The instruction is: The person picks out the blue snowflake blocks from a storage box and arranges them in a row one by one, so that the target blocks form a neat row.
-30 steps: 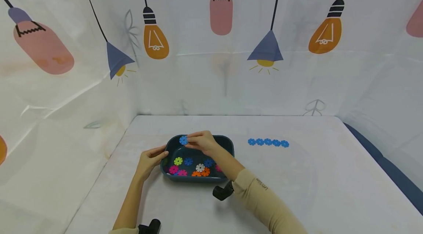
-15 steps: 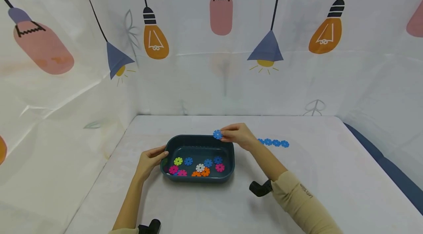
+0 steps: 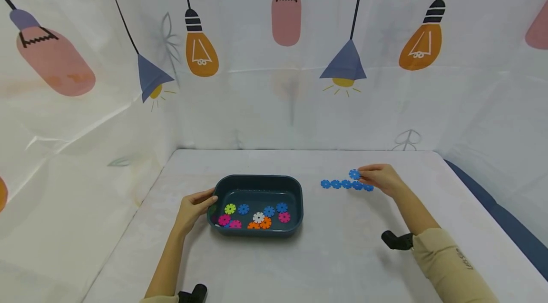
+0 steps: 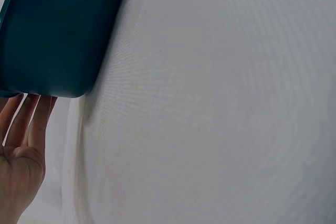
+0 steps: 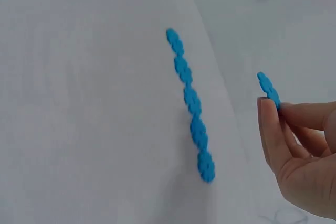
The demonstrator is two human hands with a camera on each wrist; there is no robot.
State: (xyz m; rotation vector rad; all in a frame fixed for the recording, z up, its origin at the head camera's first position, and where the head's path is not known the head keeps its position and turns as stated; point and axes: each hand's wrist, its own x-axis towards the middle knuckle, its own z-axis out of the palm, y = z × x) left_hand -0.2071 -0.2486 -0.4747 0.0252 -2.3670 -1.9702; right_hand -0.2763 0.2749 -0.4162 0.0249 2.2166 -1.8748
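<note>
At the left of the table (image 3: 334, 255), the left hand (image 3: 194, 209) grips the tray (image 3: 257, 233) between fingers and thumb; rightward, near the row of blue discs (image 3: 336, 184), a single disc (image 3: 354, 174) is pinched by the right hand's (image 3: 382, 180) fingers, best kept steady to avoid knocks.

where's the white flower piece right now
In the head view, the white flower piece lies in the dark tray gripped by the left hand, just left of picture centre, beside two orange pieces.
</note>
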